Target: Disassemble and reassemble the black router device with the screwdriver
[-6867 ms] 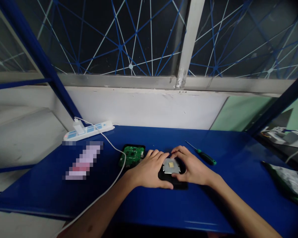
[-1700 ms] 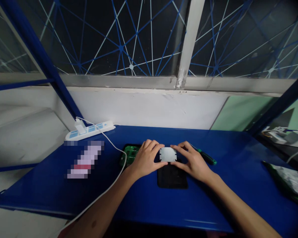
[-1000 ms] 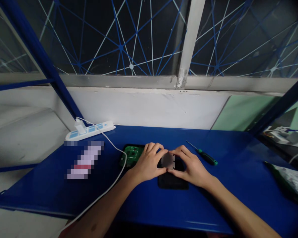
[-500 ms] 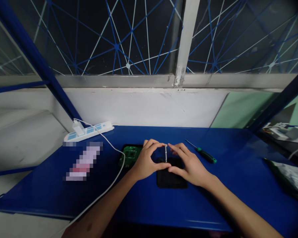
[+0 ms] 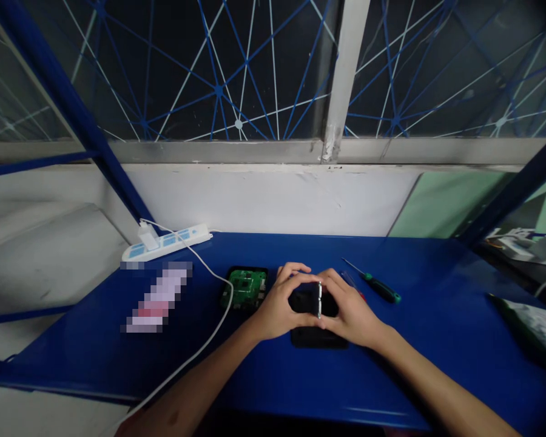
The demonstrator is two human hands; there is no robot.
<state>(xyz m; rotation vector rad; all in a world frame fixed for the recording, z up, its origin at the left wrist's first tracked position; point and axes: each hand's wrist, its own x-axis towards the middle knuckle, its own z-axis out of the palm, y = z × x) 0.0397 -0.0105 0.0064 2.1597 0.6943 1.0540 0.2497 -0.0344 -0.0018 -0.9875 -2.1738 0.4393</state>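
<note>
A thin, flat piece with a silvery edge point(image 5: 320, 300) is held upright, seen almost edge-on; I cannot make out its exact kind. My left hand point(image 5: 277, 309) pinches it from the left, thumb at the bottom and fingers at the top. From the other side my right hand point(image 5: 352, 312) grips the same piece, fingertips close to the left ones. Below both hands lies a black plastic case part point(image 5: 318, 338), partly covered by them. Left of my left hand, a green circuit board point(image 5: 243, 284) sits in a black shell.
A green-and-black screwdriver point(image 5: 382, 290) lies right of my hands, with a clear and red item point(image 5: 348, 279) half hidden beside it. A white cable point(image 5: 209, 340) crosses the blue table from a power strip point(image 5: 173, 241). A silvery bag point(image 5: 530, 328) lies far right.
The silvery-edged piece and both hands have shifted slightly right and down. My right hand's fingers have closed in on the piece. The view has shifted a little.
</note>
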